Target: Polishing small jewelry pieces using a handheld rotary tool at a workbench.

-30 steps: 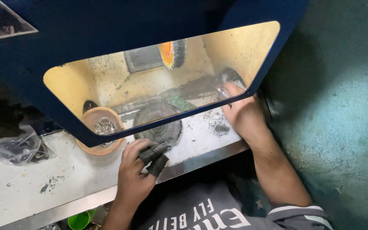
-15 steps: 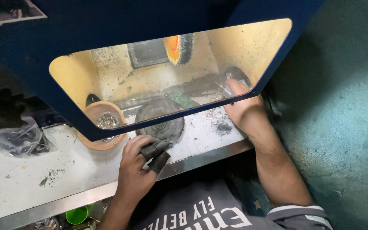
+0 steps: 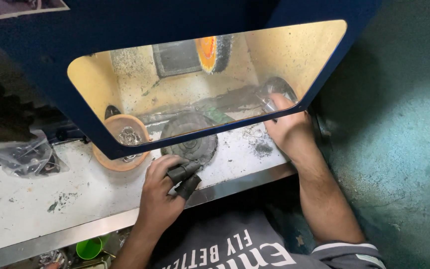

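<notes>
Left hand point(image 3: 162, 194), fingers in dark rubber sleeves point(image 3: 185, 178), curled loosely on dusty white surface point(image 3: 75, 199). Right hand point(image 3: 287, 132) pinching small clear object point(image 3: 269, 102) inside blue hood point(image 3: 175, 30).

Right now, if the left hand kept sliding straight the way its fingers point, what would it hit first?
Probably the dark round disc lying on the white bench. The left hand, with dark covers on its fingertips, already sits at its near edge; depth is unclear.

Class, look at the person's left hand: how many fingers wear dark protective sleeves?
2. Both dark finger sleeves are on the left hand, side by side at the bench edge, one at and one at. Fingers curled underneath are hidden, so more may exist.
</notes>
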